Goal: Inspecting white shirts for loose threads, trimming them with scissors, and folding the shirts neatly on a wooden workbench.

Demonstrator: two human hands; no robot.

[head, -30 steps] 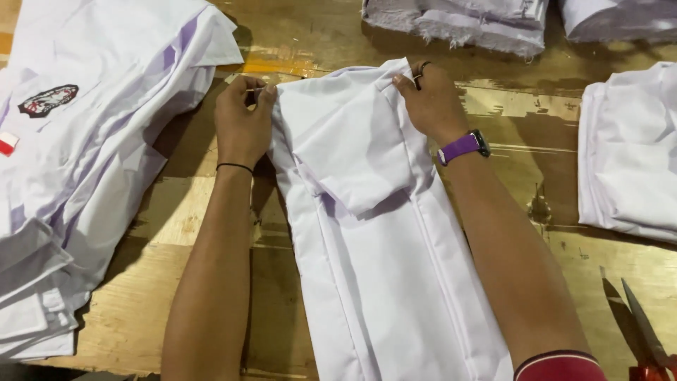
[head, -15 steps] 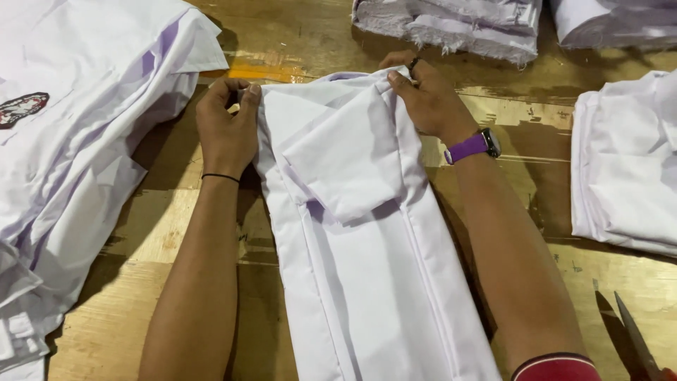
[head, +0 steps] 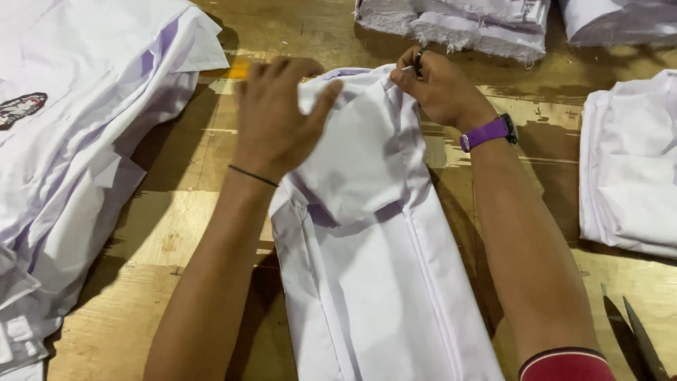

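Note:
A folded white shirt lies lengthwise on the wooden table in front of me, its collar end pointing away. My left hand rests flat on the upper left of the shirt, fingers spread over the folded cloth, a thin black band on the wrist. My right hand pinches the top right corner of the shirt near the collar. A purple watch sits on that wrist.
A stack of white shirts with a dark badge lies at the left. Another folded white pile is at the right. Frayed white cloth bundles line the far edge. Scissors lie at the lower right.
My left hand let go of the shirt's top left corner and moved right onto the folded cloth, fingers now spread. My right hand stays at the top right corner.

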